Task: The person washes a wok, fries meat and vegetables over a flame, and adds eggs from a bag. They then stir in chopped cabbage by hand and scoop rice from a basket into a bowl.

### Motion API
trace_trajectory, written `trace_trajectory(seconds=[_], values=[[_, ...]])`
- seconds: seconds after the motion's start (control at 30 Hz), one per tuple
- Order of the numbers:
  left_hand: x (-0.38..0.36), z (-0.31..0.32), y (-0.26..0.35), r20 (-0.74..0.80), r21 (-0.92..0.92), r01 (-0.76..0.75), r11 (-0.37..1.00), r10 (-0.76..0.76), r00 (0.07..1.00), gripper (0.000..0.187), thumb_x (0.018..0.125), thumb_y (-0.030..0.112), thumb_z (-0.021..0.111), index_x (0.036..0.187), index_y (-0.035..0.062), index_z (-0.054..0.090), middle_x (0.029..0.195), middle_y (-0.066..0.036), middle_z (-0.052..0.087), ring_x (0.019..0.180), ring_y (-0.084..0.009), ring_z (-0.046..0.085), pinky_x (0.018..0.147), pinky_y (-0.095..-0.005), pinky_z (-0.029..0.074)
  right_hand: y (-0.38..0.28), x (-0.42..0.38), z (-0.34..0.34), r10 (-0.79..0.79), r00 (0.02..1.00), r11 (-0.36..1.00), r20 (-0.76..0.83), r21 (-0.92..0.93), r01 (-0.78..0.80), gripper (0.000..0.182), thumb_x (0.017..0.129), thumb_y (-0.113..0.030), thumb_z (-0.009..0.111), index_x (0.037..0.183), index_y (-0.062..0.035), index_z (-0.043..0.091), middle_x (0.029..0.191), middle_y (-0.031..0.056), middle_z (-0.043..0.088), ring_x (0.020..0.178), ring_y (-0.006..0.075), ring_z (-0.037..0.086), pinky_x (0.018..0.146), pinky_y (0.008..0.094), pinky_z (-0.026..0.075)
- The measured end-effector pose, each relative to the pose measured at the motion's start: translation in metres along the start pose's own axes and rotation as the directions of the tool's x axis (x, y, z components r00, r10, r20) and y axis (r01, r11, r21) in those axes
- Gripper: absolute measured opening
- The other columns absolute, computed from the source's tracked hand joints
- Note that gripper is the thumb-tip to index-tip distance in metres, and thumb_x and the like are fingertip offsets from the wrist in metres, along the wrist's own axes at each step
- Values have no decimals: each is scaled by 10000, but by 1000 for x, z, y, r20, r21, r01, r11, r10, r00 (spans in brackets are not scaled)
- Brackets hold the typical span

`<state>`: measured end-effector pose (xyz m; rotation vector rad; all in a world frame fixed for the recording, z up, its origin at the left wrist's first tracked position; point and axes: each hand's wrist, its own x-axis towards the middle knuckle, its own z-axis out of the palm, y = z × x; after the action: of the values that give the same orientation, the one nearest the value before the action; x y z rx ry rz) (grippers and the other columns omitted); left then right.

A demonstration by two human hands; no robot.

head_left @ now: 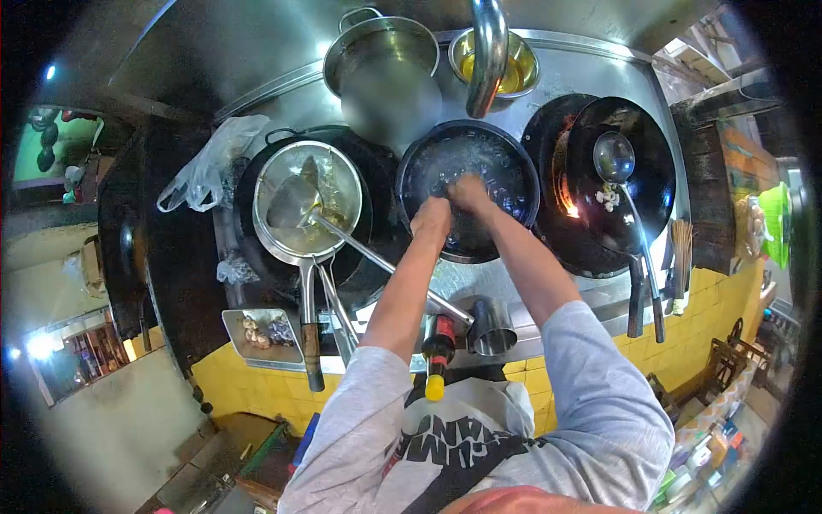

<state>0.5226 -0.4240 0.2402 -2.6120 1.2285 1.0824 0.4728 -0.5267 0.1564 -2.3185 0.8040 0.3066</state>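
Over a dark round basin of water point(522, 163), set mid-counter on a stainless-steel cooking range point(612, 77), a person's two bare forearms stretch forward from short grey sleeves and converge. The left hand point(431, 219) is over the basin's near left part, back upward, fingers curled inward and pointing down. The right hand point(468, 193) reaches slightly farther, nearer the basin's middle, its wrist angled towards the left hand and its fingers also bent. The two hands are close together (the fingertips are hidden, so I cannot tell how far either is open, or whether it has hold of anything).

Beyond the basin, a curved steel faucet point(488, 60) comes down near its far rim. To the left, a round mesh strainer point(278, 176) with a ladle lying across it rests over a black wok. To the right, another wok point(655, 167) holds a ladle point(614, 157) and pale food pieces, with orange flame beside it.
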Motion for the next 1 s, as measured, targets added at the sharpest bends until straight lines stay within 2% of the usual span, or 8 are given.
trace_trajectory(seconds=[0.2,0.3,0.37,0.43,0.6,0.67,0.73,1.0], values=[[11,21,-2,-121,-138,7,990,-24,992,204,803,48,471,902,24,647,988,-187,605,942,-310,589,782,-391,496,0,-10,3,452,890,400,56,879,-258,176,715,-146,597,815,-16,660,801,202,622,737,276,619,646,397,468],[22,23,-5,-51,25,-9,1000,10,999,193,789,61,492,893,34,651,971,-189,610,923,-318,595,776,-388,497,-13,-39,-33,342,926,484,160,814,-320,131,691,-109,592,772,-31,659,706,154,619,674,254,615,619,384,477],[14,13,5,-54,6,-23,1000,24,998,181,778,68,504,872,32,653,932,-197,616,895,-339,599,754,-406,497,18,-19,-4,213,977,952,-1,227,-207,150,693,-111,584,803,-22,631,717,140,629,629,278,618,588,379,488],[12,18,3,-159,19,-154,988,155,975,193,779,51,483,867,27,652,929,-211,612,891,-340,600,749,-413,497,22,-20,5,-208,954,936,-216,-328,130,138,711,-141,562,736,-15,610,731,142,635,615,293,625,579,371,503],[8,13,2,-163,50,-113,992,120,979,199,765,16,476,891,7,630,928,-222,604,890,-351,594,760,-426,489,-5,-48,-19,-39,919,989,-392,-148,-22,185,745,-144,497,767,-10,623,799,184,626,769,293,633,662,414,509],[-3,2,5,-124,56,-119,991,125,984,179,767,12,467,885,-9,600,948,-222,593,911,-362,577,774,-437,476,-3,-42,-28,82,996,997,-24,8,-82,237,767,-167,480,899,-32,624,878,190,620,840,329,614,692,429,500],[17,27,-19,-306,57,-484,873,477,824,150,783,22,449,861,-11,573,984,-229,572,955,-369,549,771,-453,463,-21,-60,-47,229,973,973,-14,-22,-229,254,772,-180,459,912,-77,645,968,183,608,878,328,605,732,403,498],[-75,-39,-18,-386,-51,-310,949,268,883,121,704,116,571,740,48,664,757,-169,631,749,-313,631,642,-395,514,-35,-68,-61,-216,966,927,-144,-340,157,262,684,-180,607,856,17,616,860,243,597,759,359,605,678,407,491]])
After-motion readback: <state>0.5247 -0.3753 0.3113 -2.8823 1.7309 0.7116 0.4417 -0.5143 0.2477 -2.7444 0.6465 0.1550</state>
